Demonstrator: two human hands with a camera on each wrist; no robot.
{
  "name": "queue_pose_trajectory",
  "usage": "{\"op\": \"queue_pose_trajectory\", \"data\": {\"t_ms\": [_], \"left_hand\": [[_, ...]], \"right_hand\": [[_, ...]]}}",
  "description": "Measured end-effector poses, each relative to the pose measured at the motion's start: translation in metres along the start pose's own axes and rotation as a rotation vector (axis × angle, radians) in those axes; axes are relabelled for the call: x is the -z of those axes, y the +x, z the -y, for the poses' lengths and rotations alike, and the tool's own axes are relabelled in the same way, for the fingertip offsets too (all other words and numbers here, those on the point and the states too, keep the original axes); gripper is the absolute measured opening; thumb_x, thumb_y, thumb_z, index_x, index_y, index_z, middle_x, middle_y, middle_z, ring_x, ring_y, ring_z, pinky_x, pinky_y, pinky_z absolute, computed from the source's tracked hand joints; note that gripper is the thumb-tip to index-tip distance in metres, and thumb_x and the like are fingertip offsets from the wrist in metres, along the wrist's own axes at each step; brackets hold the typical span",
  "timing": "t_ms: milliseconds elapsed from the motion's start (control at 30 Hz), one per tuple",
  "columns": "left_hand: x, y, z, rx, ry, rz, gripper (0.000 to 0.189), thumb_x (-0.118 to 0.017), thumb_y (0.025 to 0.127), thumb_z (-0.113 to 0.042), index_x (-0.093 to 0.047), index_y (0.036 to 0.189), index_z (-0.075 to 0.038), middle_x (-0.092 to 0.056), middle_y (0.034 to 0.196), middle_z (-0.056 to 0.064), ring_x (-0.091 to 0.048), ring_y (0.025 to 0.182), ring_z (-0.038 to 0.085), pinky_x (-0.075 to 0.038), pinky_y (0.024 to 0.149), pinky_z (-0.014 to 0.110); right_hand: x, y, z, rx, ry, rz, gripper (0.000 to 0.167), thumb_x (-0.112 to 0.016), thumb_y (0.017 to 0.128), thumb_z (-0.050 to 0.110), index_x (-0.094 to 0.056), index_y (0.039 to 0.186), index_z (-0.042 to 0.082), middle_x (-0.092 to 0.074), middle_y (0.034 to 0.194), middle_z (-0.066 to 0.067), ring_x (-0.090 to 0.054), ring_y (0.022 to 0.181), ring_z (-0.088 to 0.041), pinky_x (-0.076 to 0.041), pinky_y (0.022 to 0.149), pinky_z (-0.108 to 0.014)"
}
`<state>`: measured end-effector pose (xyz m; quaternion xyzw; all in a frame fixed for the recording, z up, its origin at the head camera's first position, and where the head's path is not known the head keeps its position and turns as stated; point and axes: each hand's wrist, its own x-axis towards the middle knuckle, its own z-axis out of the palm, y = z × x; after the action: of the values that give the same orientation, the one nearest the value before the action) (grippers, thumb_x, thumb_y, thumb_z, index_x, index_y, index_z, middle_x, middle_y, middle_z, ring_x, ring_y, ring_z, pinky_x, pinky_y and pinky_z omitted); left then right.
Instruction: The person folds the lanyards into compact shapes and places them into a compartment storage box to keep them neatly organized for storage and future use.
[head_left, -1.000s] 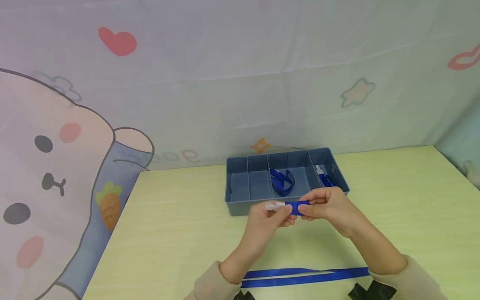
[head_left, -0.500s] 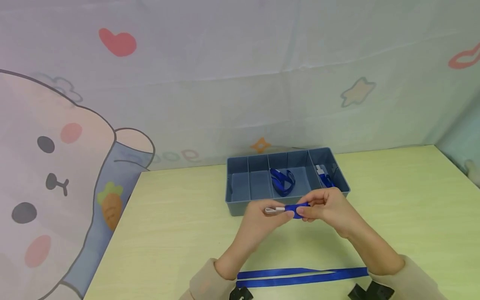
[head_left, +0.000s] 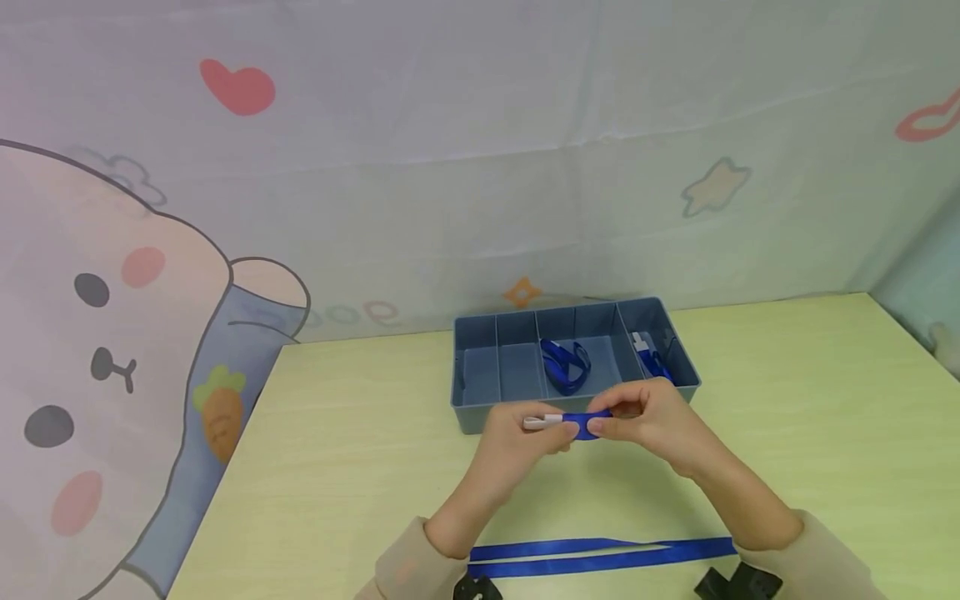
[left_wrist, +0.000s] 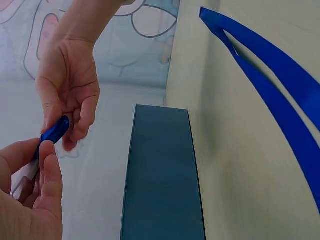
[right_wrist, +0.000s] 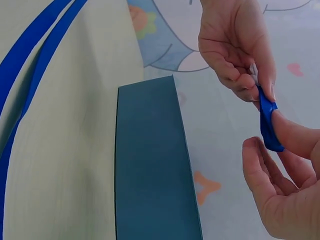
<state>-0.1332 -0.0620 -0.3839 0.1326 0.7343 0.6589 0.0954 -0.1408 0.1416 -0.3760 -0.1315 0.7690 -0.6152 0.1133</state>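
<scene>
You've got the blue piece [head_left: 582, 426] up off the table [head_left: 360, 433], just on your side of the divided box [head_left: 480, 419]. Left hand [head_left: 513, 437] pinches it by the white end [head_left: 542, 422], thumb on top; right hand [head_left: 652, 422] pinches the other end, thumb against the blue face. Handling, my read: very light, blue part soft and bendy like folded ribbon, sheen in the wrist views suggests a bit slick. White end looks stiffer, probably plastic, with a small loop; don't lever on it. Best hold is the flat faces, thumb over fingertips near each end; light pressure, since squeezing the edges likely buckles it. Can't tell if it joins the long blue strap [head_left: 570, 567] lying near your forearms; if it does, expect slight drag. Not fragile, I'd say, apart from the white-to-blue joint.
</scene>
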Motion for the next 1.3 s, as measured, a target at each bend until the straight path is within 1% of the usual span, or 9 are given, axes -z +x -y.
{"op": "queue_pose_trajectory", "data": {"t_ms": [67,233,300,467,633,867,1000,1167,1300], "left_hand": [[0.0,0.001,0.002,-0.007,-0.007,0.003,0.014,-0.071,0.082,-0.013,-0.073,0.089,-0.001,-0.068,0.079,0.01,-0.063,0.071,0.015,-0.053,0.07,0.03],[0.0,0.002,0.005,-0.006,-0.006,-0.014,0.015,-0.071,0.082,-0.012,-0.072,0.088,0.001,-0.068,0.079,0.01,-0.063,0.07,0.014,-0.053,0.069,0.028],[0.0,0.002,0.006,-0.002,-0.001,-0.023,0.015,-0.071,0.082,-0.013,-0.072,0.088,0.001,-0.068,0.079,0.009,-0.063,0.07,0.014,-0.054,0.069,0.028],[0.002,0.004,0.008,0.003,0.027,-0.023,0.015,-0.072,0.082,-0.016,-0.072,0.088,-0.002,-0.068,0.082,0.007,-0.063,0.073,0.015,-0.054,0.07,0.031],[0.007,0.005,0.007,0.04,0.051,0.004,0.018,-0.071,0.083,-0.019,-0.071,0.095,-0.005,-0.067,0.096,0.005,-0.067,0.084,0.017,-0.054,0.076,0.033],[0.025,0.011,0.011,0.023,0.108,0.002,0.027,-0.069,0.085,-0.025,-0.068,0.105,-0.006,-0.063,0.11,0.007,-0.065,0.093,0.02,-0.053,0.08,0.035],[0.038,0.014,0.011,0.004,0.076,-0.08,0.031,-0.067,0.087,-0.024,-0.066,0.11,-0.003,-0.064,0.108,0.01,-0.063,0.093,0.018,-0.052,0.082,0.032],[0.058,0.019,0.01,-0.053,0.007,-0.288,0.025,-0.067,0.086,-0.009,-0.064,0.107,0.005,-0.066,0.103,0.015,-0.061,0.088,0.015,-0.051,0.078,0.023],[0.079,0.025,0.014,-0.084,0.042,-0.451,0.023,-0.067,0.083,0.0,-0.066,0.106,0.004,-0.065,0.107,0.016,-0.062,0.089,0.019,-0.052,0.073,0.02]], "right_hand": [[-0.001,0.001,0.0,0.012,-0.061,-0.009,0.018,-0.072,0.08,0.007,-0.068,0.091,-0.007,-0.064,0.077,-0.011,-0.059,0.066,-0.021,-0.053,0.062,-0.03],[-0.004,0.003,0.004,0.087,-0.311,-0.033,0.012,-0.072,0.081,0.009,-0.072,0.091,0.002,-0.065,0.076,-0.002,-0.056,0.063,-0.017,-0.05,0.055,-0.027],[-0.005,0.004,0.006,0.113,-0.369,-0.042,0.011,-0.072,0.081,0.009,-0.073,0.091,0.004,-0.065,0.075,0.0,-0.055,0.062,-0.015,-0.049,0.053,-0.026],[-0.004,0.009,0.005,0.109,-0.334,-0.028,0.008,-0.071,0.081,0.005,-0.073,0.088,0.003,-0.063,0.069,-0.001,-0.049,0.056,-0.015,-0.043,0.048,-0.024],[-0.003,0.015,0.003,0.138,-0.293,0.047,0.007,-0.07,0.081,0.002,-0.072,0.088,0.002,-0.063,0.072,-0.003,-0.05,0.058,-0.015,-0.045,0.05,-0.024],[-0.005,0.032,0.005,0.164,-0.278,0.078,0.007,-0.067,0.083,0.0,-0.071,0.089,0.002,-0.065,0.078,-0.005,-0.05,0.062,-0.017,-0.047,0.053,-0.025],[-0.006,0.041,0.003,0.152,-0.271,0.071,0.006,-0.067,0.083,0.001,-0.071,0.089,0.002,-0.065,0.078,-0.005,-0.05,0.061,-0.017,-0.045,0.052,-0.025],[-0.005,0.051,-0.001,0.144,-0.253,0.069,0.008,-0.068,0.083,0.001,-0.071,0.09,0.0,-0.067,0.08,-0.007,-0.051,0.063,-0.017,-0.045,0.053,-0.025],[-0.004,0.056,-0.004,0.159,-0.259,0.054,0.008,-0.068,0.083,0.002,-0.071,0.091,0.002,-0.067,0.081,-0.004,-0.053,0.066,-0.017,-0.049,0.057,-0.027]]}}
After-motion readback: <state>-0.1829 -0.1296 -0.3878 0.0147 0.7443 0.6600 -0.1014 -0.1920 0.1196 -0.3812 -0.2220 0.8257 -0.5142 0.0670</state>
